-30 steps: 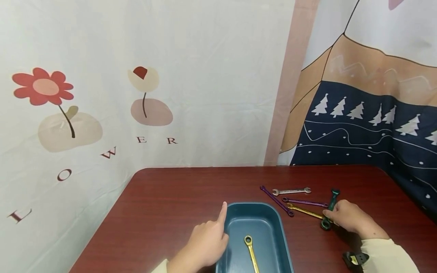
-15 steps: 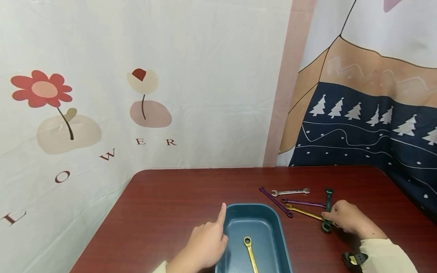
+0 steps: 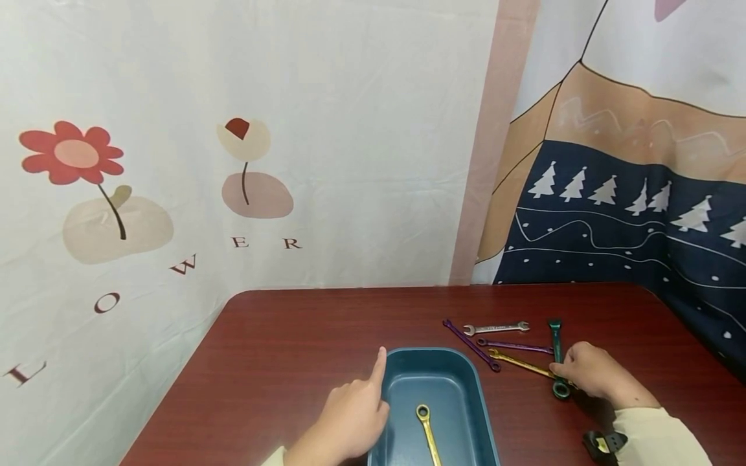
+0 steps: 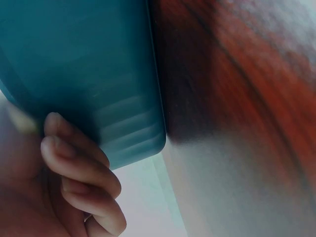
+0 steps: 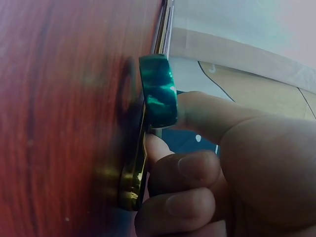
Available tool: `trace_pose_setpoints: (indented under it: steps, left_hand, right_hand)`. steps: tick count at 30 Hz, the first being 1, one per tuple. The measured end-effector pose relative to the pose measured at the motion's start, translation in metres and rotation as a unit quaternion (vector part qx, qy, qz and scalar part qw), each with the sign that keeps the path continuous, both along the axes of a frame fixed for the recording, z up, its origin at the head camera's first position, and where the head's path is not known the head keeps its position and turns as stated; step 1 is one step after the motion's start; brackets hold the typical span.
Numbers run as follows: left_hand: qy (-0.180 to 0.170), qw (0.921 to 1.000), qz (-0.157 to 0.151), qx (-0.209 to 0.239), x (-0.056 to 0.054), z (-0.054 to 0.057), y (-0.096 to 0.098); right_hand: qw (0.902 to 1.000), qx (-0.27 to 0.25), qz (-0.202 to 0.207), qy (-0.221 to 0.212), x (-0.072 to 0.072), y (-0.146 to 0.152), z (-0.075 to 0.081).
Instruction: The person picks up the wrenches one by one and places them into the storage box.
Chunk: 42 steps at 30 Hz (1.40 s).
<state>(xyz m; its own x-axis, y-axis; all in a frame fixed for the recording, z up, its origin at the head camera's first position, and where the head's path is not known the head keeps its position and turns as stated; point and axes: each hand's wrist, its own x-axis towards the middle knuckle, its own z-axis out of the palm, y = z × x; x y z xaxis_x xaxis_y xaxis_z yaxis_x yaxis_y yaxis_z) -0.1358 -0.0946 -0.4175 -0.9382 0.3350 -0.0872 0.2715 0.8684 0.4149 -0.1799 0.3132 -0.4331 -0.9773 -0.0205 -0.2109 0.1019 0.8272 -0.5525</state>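
Observation:
My left hand (image 3: 352,414) holds the left rim of a blue-green tray (image 3: 474,388). Its index finger lies straight along the rim, and the other fingers (image 4: 86,173) curl beside the outer wall in the left wrist view. A gold ratchet wrench (image 3: 428,432) lies inside the tray. To the right, my right hand (image 3: 594,372) pinches a green ratchet wrench (image 3: 556,343) by its shaft. The ring end (image 5: 159,91) faces the right wrist camera, and the wrench crosses above a gold wrench (image 3: 520,363). Some of both wrenches is hidden behind the fingers.
Two purple wrenches (image 3: 471,346) (image 3: 515,347) and a silver open-end wrench (image 3: 497,329) lie on the dark red table (image 3: 303,349) behind the gold one. A black tape measure (image 3: 604,445) sits beside the right sleeve. A printed curtain (image 3: 361,162) hangs behind the table.
The green wrench has turned in my right hand: its far end swung left and its ring end shifted slightly right. One purple wrench slid a little left. My left hand keeps its place.

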Motion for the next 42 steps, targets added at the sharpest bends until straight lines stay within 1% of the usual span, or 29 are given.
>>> trace_pose_setpoints:
  steps: [8, 20, 25, 30, 42]
  left_hand:
    - [0.008, 1.0000, -0.003, -0.004, 0.0013, 0.0002, -0.0001]
    - [0.008, 1.0000, -0.003, -0.005, 0.0014, 0.0008, -0.0002]
    - [0.009, 0.9999, -0.003, -0.006, 0.0027, 0.0011, -0.0003]
    - [0.010, 0.9999, -0.003, -0.006, 0.0016, 0.0008, -0.0007]
    - [0.001, 1.0000, 0.002, 0.000, 0.0011, 0.0012, -0.0001]
  right_hand:
    - [0.9995, 0.011, 0.011, 0.027, -0.0004, 0.0014, -0.0029]
    - [0.9993, 0.002, 0.027, 0.026, 0.0017, -0.0032, -0.0026]
    - [0.9996, 0.004, 0.017, 0.022, 0.0016, -0.0045, -0.0020]
    - [0.9998, 0.007, 0.008, 0.017, 0.0010, -0.0048, -0.0027]
    - [0.9997, 0.019, 0.014, 0.009, -0.0010, -0.0039, -0.0019]
